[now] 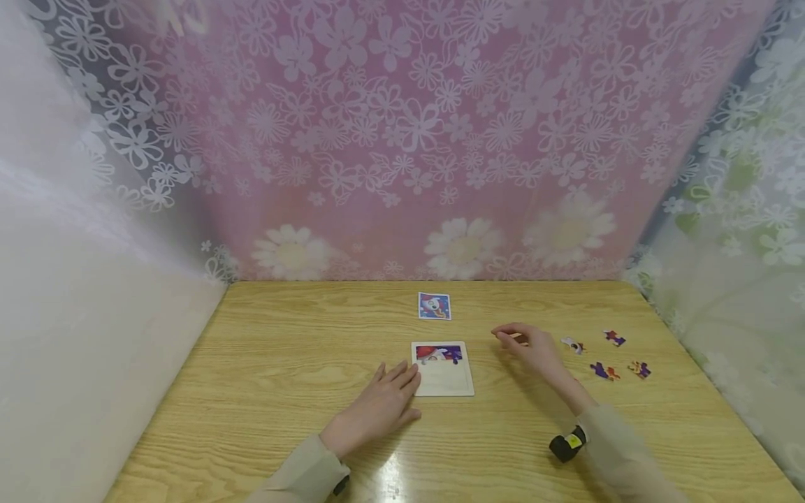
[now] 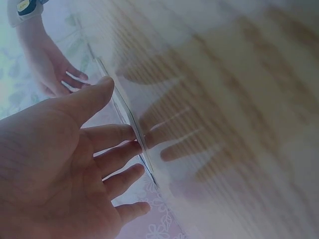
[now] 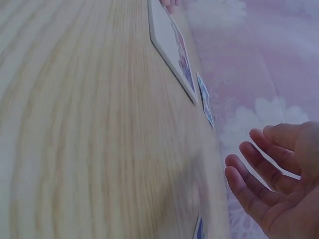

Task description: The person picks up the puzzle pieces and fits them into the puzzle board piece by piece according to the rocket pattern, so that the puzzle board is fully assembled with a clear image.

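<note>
A square puzzle board [image 1: 443, 381] lies on the table, its top strip filled with red, white and purple picture pieces and its lower part bare and pale. My left hand [image 1: 383, 399] rests at the board's left edge with the fingers stretched out; the left wrist view shows the fingertips right at that edge. Over the table, to the right of the board, hovers my right hand [image 1: 531, 353]. Its fingers are loosely bent, and the right wrist view shows nothing between them. Just right of this hand lies a grey-white puzzle piece [image 1: 574, 344].
Several more pieces lie farther right, including a red-purple piece [image 1: 614, 338], a purple-orange piece [image 1: 605, 371] and an orange-purple piece [image 1: 639, 369]. Behind the board lies a small picture card [image 1: 434, 306]. Flowered curtains [image 1: 409, 140] close off the table's back and sides.
</note>
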A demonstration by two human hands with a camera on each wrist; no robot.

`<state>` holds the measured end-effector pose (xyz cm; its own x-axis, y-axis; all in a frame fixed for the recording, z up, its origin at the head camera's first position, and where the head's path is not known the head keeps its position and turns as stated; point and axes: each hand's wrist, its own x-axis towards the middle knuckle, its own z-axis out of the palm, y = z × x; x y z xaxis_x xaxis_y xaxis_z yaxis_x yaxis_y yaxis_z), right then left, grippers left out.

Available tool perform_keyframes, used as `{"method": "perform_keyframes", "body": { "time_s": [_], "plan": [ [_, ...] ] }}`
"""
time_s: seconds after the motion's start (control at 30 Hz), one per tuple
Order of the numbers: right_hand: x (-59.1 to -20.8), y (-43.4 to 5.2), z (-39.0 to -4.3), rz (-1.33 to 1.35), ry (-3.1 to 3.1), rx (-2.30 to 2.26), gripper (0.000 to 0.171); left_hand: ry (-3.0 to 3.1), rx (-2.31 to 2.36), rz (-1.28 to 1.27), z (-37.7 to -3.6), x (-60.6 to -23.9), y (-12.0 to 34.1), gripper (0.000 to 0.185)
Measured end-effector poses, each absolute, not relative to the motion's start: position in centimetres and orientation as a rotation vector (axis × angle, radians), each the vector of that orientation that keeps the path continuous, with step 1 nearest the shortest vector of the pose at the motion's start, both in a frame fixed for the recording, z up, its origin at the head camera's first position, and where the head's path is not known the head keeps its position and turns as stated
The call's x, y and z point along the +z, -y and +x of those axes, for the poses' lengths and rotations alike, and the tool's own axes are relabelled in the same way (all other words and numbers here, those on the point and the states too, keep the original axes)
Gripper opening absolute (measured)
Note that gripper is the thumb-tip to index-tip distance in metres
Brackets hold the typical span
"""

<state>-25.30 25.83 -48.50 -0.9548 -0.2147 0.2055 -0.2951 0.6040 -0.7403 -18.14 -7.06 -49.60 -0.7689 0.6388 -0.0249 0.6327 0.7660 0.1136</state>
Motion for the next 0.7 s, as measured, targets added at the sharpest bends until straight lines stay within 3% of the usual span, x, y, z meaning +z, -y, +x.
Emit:
{"method": "perform_keyframes", "body": {
  "time_s": [0.7],
  "plan": [
    [-48.5,-32.1,-23.2,0.405,2.884,0.947,0.028,-2.890,0.167,1.027,-17.9,-49.2,7.0,0.065]
  ]
}}
